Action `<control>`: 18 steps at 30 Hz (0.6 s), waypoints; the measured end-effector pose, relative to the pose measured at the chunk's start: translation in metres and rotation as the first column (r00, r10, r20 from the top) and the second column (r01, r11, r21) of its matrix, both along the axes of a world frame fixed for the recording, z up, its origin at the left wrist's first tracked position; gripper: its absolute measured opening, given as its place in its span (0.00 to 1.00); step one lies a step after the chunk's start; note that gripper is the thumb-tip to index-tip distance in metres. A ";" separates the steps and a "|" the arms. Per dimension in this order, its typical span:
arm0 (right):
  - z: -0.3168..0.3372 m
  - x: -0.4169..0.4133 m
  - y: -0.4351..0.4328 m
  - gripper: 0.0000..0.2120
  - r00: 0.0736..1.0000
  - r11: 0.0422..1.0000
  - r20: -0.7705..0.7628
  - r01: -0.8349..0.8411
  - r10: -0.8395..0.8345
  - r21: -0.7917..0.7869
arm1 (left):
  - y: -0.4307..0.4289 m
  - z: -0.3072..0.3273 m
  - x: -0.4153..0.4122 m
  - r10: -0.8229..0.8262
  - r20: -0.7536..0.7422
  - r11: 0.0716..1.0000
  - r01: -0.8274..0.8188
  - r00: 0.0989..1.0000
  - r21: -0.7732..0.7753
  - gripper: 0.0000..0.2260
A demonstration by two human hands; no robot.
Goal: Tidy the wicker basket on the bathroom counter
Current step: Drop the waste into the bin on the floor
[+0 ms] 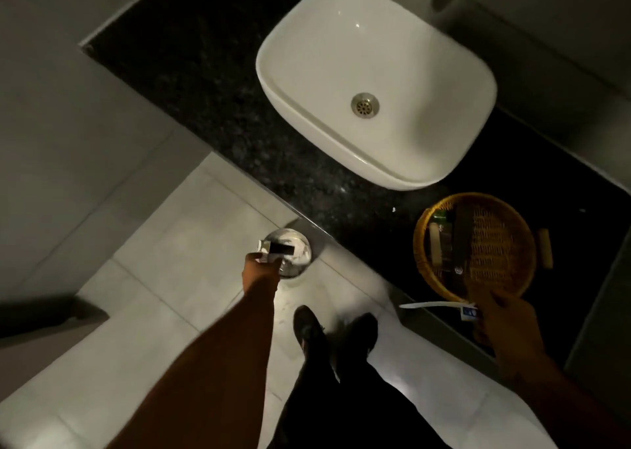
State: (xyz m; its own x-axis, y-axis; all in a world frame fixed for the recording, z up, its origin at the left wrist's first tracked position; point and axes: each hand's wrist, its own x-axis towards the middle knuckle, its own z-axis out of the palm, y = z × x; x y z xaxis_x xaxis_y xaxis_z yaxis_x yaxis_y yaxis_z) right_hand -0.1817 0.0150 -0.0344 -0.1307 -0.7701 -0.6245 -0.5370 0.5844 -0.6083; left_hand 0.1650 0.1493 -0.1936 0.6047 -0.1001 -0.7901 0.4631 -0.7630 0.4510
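A round yellow wicker basket (495, 244) sits on the dark stone counter (205, 73) to the right of the sink. Several small items lie along its left side, among them a dark flat strip and a pale tube. My right hand (508, 325) grips the basket's near rim. My left hand (261, 267) reaches down over a small metal bin (300, 244) on the floor and holds a small white and dark box (275, 249) above the bin's opening.
A white basin (341, 56) stands on the counter. A white toothbrush (433, 304) and a small blue-and-white packet (469, 312) lie at the counter's near edge. A pale tube (545, 247) lies right of the basket. My feet stand on the light floor tiles.
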 end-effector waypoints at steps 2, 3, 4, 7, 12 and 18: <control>-0.003 0.001 0.009 0.14 1.000 1.000 -0.006 0.012 -0.012 0.000 | 0.003 -0.008 -0.004 0.027 -0.025 0.999 -0.027 0.999 0.019 0.23; -0.002 0.003 0.011 0.15 1.000 1.000 0.001 0.014 -0.014 -0.005 | 0.005 -0.006 -0.006 0.040 -0.023 0.999 -0.040 0.999 0.021 0.22; -0.001 0.007 0.013 0.15 1.000 1.000 0.013 0.016 -0.016 -0.013 | 0.006 -0.003 -0.008 0.057 -0.008 0.998 -0.056 0.998 0.019 0.22; 0.001 0.020 0.009 0.18 0.999 0.997 0.036 -0.009 0.012 -0.077 | 0.005 0.022 -0.015 0.044 0.123 0.999 -0.042 0.991 -0.022 0.21; 0.017 0.034 -0.006 0.19 0.985 0.956 -0.021 -0.169 0.169 -0.239 | -0.005 0.094 -0.050 -0.120 0.355 0.928 0.232 0.927 -0.291 0.17; 0.033 0.030 -0.024 0.20 0.937 0.862 -0.101 -0.346 0.333 -0.369 | -0.066 0.175 -0.121 -0.737 0.538 0.216 0.896 0.410 -0.387 0.15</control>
